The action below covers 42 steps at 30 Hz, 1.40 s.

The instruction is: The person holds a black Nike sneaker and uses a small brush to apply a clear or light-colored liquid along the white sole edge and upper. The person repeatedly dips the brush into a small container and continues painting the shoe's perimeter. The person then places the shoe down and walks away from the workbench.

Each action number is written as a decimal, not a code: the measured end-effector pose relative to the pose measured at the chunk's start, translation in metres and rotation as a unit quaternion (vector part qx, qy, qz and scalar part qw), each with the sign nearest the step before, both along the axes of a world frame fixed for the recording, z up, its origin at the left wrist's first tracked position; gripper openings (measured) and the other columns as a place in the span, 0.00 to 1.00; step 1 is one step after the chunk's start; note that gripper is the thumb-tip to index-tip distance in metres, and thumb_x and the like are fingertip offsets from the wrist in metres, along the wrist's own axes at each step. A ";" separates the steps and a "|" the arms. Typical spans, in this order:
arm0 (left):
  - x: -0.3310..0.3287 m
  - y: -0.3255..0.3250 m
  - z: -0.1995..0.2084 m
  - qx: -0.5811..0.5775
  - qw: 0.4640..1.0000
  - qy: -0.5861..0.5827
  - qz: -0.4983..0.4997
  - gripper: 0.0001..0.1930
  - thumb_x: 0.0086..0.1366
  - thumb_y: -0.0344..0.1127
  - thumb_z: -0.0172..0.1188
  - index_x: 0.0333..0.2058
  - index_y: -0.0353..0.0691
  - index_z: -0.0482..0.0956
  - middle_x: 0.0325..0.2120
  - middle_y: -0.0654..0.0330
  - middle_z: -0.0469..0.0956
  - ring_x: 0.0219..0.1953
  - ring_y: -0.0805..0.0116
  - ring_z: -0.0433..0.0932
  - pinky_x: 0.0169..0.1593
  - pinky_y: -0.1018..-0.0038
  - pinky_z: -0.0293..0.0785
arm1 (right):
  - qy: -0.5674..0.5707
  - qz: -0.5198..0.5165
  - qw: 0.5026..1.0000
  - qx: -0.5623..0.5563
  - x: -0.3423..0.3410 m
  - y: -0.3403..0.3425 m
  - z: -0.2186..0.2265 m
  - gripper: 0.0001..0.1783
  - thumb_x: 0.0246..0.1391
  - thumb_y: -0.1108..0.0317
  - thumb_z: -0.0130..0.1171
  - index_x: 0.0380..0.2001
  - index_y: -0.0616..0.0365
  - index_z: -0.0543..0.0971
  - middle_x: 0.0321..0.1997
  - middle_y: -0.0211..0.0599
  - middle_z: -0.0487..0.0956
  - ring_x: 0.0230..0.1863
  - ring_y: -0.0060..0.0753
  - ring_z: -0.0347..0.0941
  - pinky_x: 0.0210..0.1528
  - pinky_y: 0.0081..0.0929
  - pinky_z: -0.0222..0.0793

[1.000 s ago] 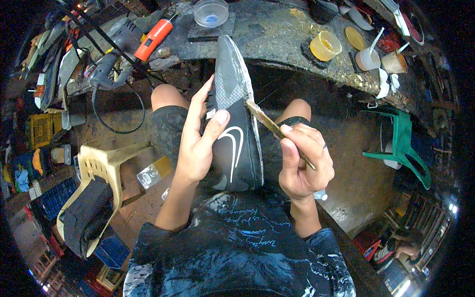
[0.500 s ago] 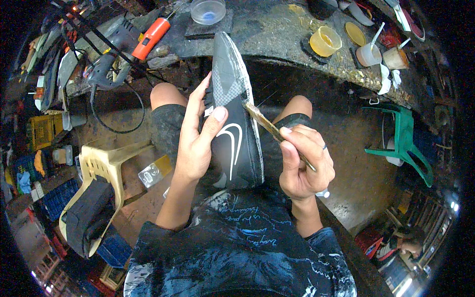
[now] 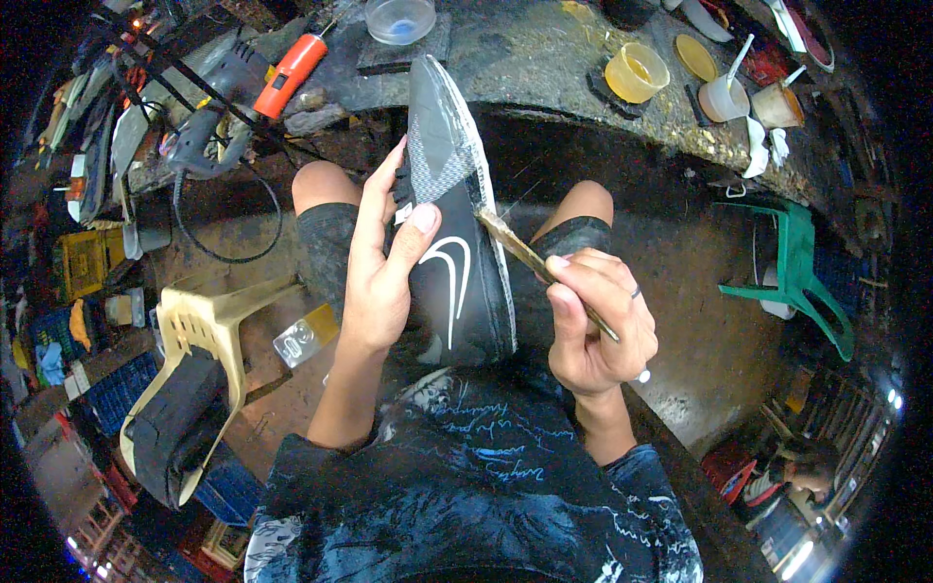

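A black and grey sneaker [image 3: 461, 282] stands between my knees, its toe pointing away towards the bench and its side turned up. A white curved outline marks that side. My left hand [image 3: 384, 257] is closed round it from the left, with the thumb on the upper and the fingers behind. Pinched between the thumb and fingers of my right hand [image 3: 603, 311] is a thin brush [image 3: 525, 255] with a worn, stained handle. Its pale tip touches the seam where the upper meets the whitish sole edge [image 3: 477, 146]. The sneaker's underside is hidden.
Across the far side runs a stained workbench [image 3: 525, 68] with a yellow glue tub [image 3: 637, 73], a clear bowl [image 3: 399, 19], an orange power tool [image 3: 291, 76] and a corded grey tool [image 3: 199, 141]. A cream stool [image 3: 209, 316] stands left, a green one [image 3: 797, 277] right.
The brush tip has slid slightly along the seam towards me. The sneaker and my left hand have shifted a little to the left. Both grips stay the same.
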<state>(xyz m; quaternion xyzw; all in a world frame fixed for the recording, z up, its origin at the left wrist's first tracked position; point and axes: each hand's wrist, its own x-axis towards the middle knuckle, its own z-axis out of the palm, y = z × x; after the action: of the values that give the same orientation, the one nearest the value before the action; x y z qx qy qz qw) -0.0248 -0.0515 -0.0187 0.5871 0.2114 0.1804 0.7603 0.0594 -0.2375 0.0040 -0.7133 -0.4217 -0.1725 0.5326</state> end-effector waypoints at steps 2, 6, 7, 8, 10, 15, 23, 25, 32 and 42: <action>0.001 0.000 0.000 0.001 1.000 -0.005 0.002 0.32 0.74 0.34 0.57 0.73 0.34 0.58 0.63 0.53 0.71 0.61 0.66 0.73 0.65 0.71 0.67 | 0.007 0.004 1.000 -0.005 -0.001 -0.001 0.000 0.16 0.47 0.84 0.70 0.42 0.66 0.83 0.37 0.45 0.87 0.33 0.43 0.83 0.39 0.35 0.81; 0.001 0.002 0.001 -0.025 1.000 0.004 0.004 0.33 0.74 0.34 0.57 0.73 0.35 0.58 0.62 0.53 0.71 0.61 0.66 0.73 0.65 0.70 0.67 | 0.013 0.005 1.000 -0.022 -0.003 -0.004 0.002 0.16 0.46 0.85 0.70 0.41 0.67 0.82 0.37 0.45 0.87 0.33 0.43 0.83 0.39 0.36 0.81; 0.001 0.003 0.002 -0.021 1.000 0.004 0.006 0.32 0.74 0.34 0.57 0.73 0.35 0.58 0.62 0.53 0.72 0.60 0.66 0.73 0.65 0.70 0.67 | 0.012 0.008 1.000 -0.023 -0.004 -0.005 0.003 0.16 0.46 0.85 0.70 0.41 0.67 0.82 0.37 0.45 0.87 0.33 0.43 0.83 0.39 0.36 0.81; 0.001 0.003 0.002 -0.017 1.000 0.002 0.009 0.32 0.74 0.34 0.57 0.73 0.35 0.58 0.62 0.53 0.72 0.60 0.66 0.73 0.65 0.70 0.67 | 0.011 0.010 1.000 -0.022 -0.004 -0.005 0.003 0.16 0.46 0.85 0.70 0.41 0.67 0.82 0.37 0.45 0.87 0.33 0.43 0.83 0.39 0.36 0.81; 0.002 0.004 0.002 -0.012 1.000 -0.003 0.014 0.32 0.74 0.34 0.57 0.73 0.35 0.59 0.62 0.53 0.72 0.60 0.66 0.73 0.65 0.70 0.67 | 0.011 0.015 1.000 -0.020 -0.004 -0.005 0.003 0.16 0.46 0.84 0.70 0.42 0.67 0.82 0.38 0.45 0.87 0.33 0.43 0.83 0.39 0.36 0.81; 0.003 0.007 0.000 0.008 1.000 -0.009 0.015 0.32 0.74 0.34 0.57 0.73 0.35 0.58 0.62 0.54 0.72 0.60 0.66 0.73 0.65 0.70 0.67 | 0.020 0.029 0.999 -0.014 -0.005 -0.004 0.003 0.16 0.47 0.83 0.70 0.42 0.67 0.82 0.37 0.45 0.87 0.34 0.43 0.83 0.39 0.37 0.80; 0.000 0.009 -0.003 0.020 0.999 0.007 0.039 0.30 0.74 0.33 0.57 0.72 0.36 0.62 0.62 0.54 0.73 0.60 0.67 0.74 0.64 0.71 0.68 | 0.031 0.048 0.998 -0.021 -0.009 -0.006 0.003 0.15 0.46 0.81 0.72 0.39 0.66 0.81 0.36 0.44 0.87 0.34 0.45 0.82 0.41 0.40 0.80; 0.000 0.010 -0.003 0.017 0.999 0.009 0.039 0.30 0.74 0.33 0.57 0.72 0.37 0.62 0.61 0.54 0.74 0.58 0.67 0.75 0.63 0.72 0.69 | 0.033 0.054 0.998 -0.019 -0.009 -0.007 0.004 0.14 0.47 0.80 0.72 0.39 0.65 0.81 0.36 0.43 0.86 0.34 0.45 0.82 0.41 0.41 0.80; -0.001 0.010 0.000 0.049 0.998 0.009 0.049 0.30 0.74 0.33 0.58 0.72 0.39 0.62 0.55 0.54 0.77 0.54 0.69 0.77 0.58 0.72 0.73 | 0.072 0.059 0.995 -0.024 -0.009 -0.013 0.007 0.11 0.50 0.78 0.71 0.38 0.64 0.82 0.34 0.42 0.86 0.34 0.43 0.82 0.41 0.39 0.79; -0.001 0.006 -0.003 -0.027 0.999 0.009 0.025 0.29 0.74 0.34 0.58 0.70 0.38 0.63 0.52 0.56 0.79 0.50 0.71 0.79 0.56 0.74 0.74 | 0.263 -0.024 0.964 0.043 -0.016 -0.007 -0.002 0.05 0.56 0.78 0.66 0.36 0.66 0.83 0.36 0.41 0.85 0.32 0.33 0.79 0.37 0.27 0.73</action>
<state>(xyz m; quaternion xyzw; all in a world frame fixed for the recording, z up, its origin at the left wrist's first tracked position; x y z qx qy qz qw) -0.0256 -0.0458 -0.0222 0.5626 0.2376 0.1877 0.7692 0.0435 -0.2445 0.0017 -0.7202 -0.2420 -0.0098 0.6501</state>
